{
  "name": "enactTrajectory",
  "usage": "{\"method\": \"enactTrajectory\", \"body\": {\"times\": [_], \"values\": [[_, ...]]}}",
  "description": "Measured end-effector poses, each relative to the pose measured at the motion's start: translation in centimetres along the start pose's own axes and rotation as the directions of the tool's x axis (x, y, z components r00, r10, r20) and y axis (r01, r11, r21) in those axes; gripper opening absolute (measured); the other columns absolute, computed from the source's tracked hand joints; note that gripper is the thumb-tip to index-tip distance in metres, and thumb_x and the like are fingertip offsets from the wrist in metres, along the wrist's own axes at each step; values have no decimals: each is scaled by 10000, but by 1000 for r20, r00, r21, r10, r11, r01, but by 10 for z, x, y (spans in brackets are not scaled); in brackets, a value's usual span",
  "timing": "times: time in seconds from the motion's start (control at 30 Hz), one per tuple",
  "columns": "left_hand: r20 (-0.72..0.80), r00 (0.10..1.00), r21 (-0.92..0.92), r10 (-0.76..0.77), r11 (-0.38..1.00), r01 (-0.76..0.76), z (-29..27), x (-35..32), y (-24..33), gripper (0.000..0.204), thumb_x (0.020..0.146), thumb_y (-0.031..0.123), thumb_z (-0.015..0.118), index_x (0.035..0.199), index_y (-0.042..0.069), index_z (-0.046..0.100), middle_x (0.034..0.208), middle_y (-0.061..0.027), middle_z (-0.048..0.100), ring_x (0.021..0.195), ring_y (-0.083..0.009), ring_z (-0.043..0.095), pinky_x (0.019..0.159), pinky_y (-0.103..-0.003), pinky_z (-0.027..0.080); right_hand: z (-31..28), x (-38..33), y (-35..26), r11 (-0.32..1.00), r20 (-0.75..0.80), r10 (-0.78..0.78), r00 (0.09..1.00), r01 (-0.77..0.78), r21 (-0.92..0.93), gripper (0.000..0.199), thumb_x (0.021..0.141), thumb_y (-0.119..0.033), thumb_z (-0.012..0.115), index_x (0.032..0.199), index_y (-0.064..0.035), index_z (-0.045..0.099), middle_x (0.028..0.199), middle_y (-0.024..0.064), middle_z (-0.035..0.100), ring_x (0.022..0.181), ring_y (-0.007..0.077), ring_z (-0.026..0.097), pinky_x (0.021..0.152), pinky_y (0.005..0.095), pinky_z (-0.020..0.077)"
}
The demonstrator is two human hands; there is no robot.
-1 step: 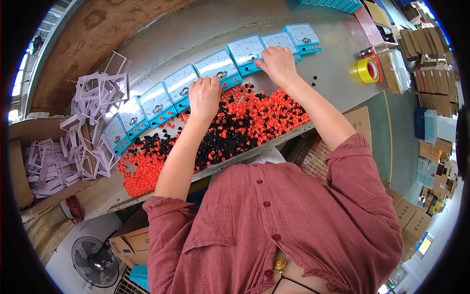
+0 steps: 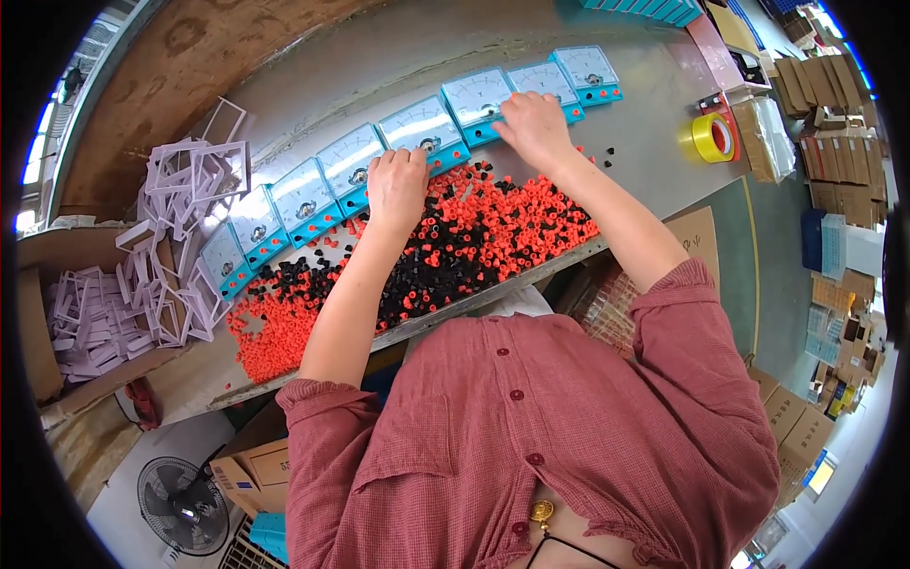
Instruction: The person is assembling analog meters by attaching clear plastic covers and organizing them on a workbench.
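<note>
A curved row of blue-based panel meters (image 2: 422,128) is laid out along the far side of the metal table (image 2: 379,57), dials facing up, apparently so each can be reached in turn. The left hand (image 2: 396,185) is placed at the near edge of one middle meter, fingers curled down onto its blue base; whether anything is pinched cannot be told. The right hand (image 2: 533,128) is set on the base of a meter further right (image 2: 542,83), fingers bent and closed, contents hidden. A heap of orange and black caps (image 2: 474,237) is spread just near the hands, within easy reach. Pale plastic frames (image 2: 161,256) are piled at left; a yellow tape roll (image 2: 713,137) lies at right.
</note>
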State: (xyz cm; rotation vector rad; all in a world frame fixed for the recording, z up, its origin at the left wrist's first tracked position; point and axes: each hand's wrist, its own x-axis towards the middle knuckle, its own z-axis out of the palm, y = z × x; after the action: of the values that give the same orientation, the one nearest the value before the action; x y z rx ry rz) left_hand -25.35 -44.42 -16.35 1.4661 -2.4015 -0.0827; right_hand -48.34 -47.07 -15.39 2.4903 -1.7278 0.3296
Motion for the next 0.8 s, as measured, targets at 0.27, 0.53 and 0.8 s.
{"method": "enactTrajectory", "body": {"times": [0.27, 0.53, 0.8], "values": [[26, 998, 7, 59, 998, -60, 4, -5, -3, 71, 718, 52, 600, 778, 41, 564, 753, -104, 577, 791, -281, 566, 731, -380, 438, 9, 8, -5, 996, 142, -29, 989, 41, -84, 104, 719, -113, 559, 777, -62, 629, 819, 73, 599, 833, 231, 569, 714, 376, 430], [-9, 1000, -71, -1, 997, 0, -1, -7, 0, 171, 636, -31, 568, 794, 31, 559, 773, -112, 558, 821, -292, 548, 744, -393, 441, 14, 4, -5, 986, 40, -71, 997, 76, -151, 126, 761, -184, 608, 740, -66, 648, 777, 83, 616, 808, 232, 583, 725, 368, 415], [-50, 996, -211, 70, 974, -79, 7, -4, -1, 90, 729, 94, 617, 789, 44, 575, 777, -99, 569, 834, -285, 553, 740, -395, 437, -3, 6, -17, 988, 151, -39, 988, 61, -141, 98, 718, -89, 554, 775, -66, 630, 822, 81, 611, 825, 229, 578, 751, 374, 404]]}}
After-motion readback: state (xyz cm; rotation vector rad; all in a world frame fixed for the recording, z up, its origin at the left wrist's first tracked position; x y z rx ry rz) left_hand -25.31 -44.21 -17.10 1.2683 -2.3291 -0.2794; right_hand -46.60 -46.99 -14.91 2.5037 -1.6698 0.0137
